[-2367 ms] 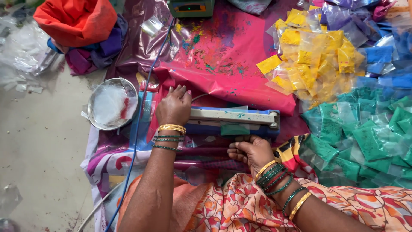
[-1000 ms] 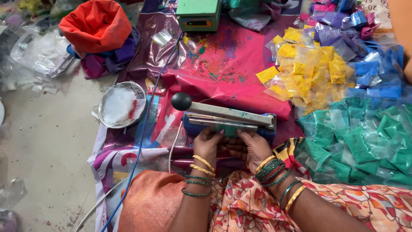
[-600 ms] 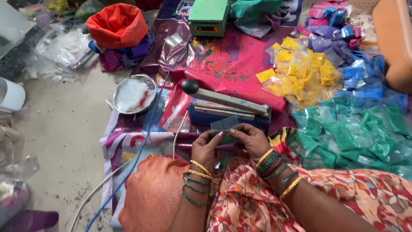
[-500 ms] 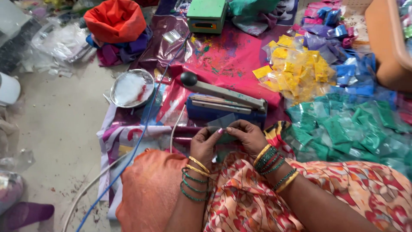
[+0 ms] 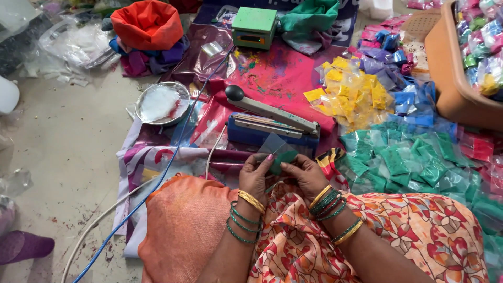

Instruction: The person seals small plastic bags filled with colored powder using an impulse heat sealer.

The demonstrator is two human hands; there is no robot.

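Grey concrete floor (image 5: 68, 157), dusty, speckled with red stains. Crumpled clear plastic sheets (image 5: 63, 44) at upper left. Printed pink-purple plastic mat (image 5: 157, 157) spread over floor. Even daylight, no hard shadows.

A brown tub (image 5: 450, 89) of mixed colour packets runs off the picture's top right corner. The green packets (image 5: 419, 162) spill past the right edge. Fingers of the left hand (image 5: 255, 175) and right hand (image 5: 304, 175) cover the lower part of a small green pouch (image 5: 280, 157). A purple object (image 5: 23, 246) at the lower left is blurred and cut off.
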